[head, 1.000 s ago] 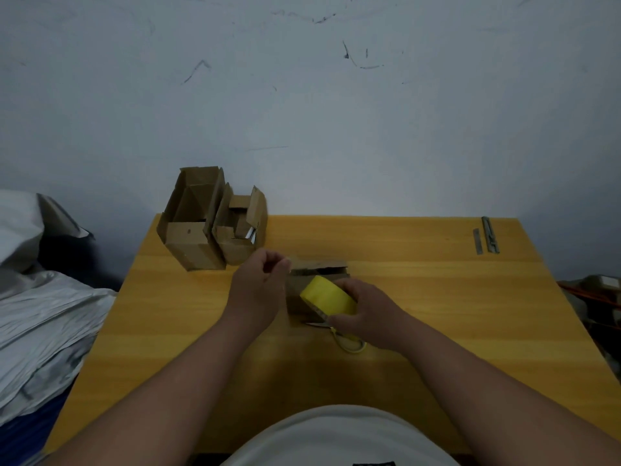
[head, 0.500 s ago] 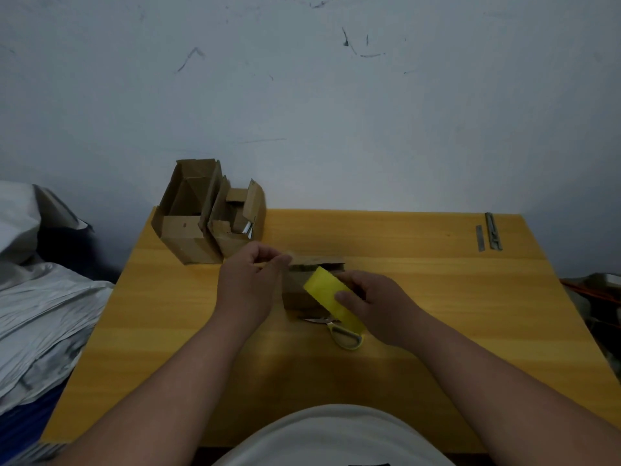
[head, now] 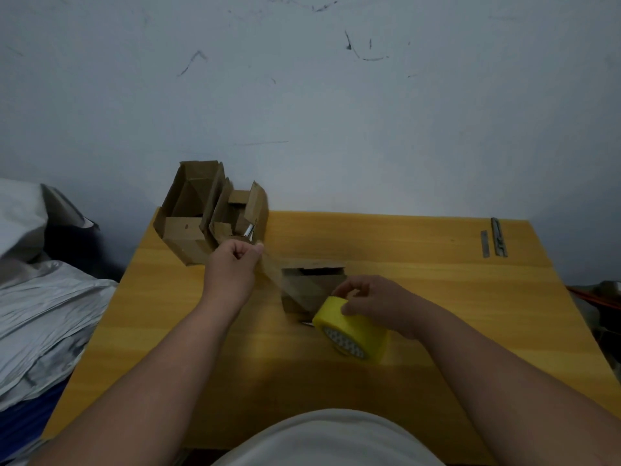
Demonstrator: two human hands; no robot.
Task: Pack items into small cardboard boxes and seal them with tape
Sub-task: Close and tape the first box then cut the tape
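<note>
Gripping the yellow tape roll (head: 349,326) low over the table (head: 437,297), the right hand (head: 376,306) curls round it; the left hand (head: 235,264) pinches the strip (head: 285,284) — thin, sticky, crease-prone — stretched above the light small box (head: 312,280).

Scuffed wall (head: 336,112), wood table (head: 437,297).

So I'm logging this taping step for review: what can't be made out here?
Head view only:
- Small box: contents hidden by the tape strip and right hand.
- Open boxes: contents shadowed.
- Metal pieces: too small to identify.
- Tape roll hides what lies beneath.
</note>
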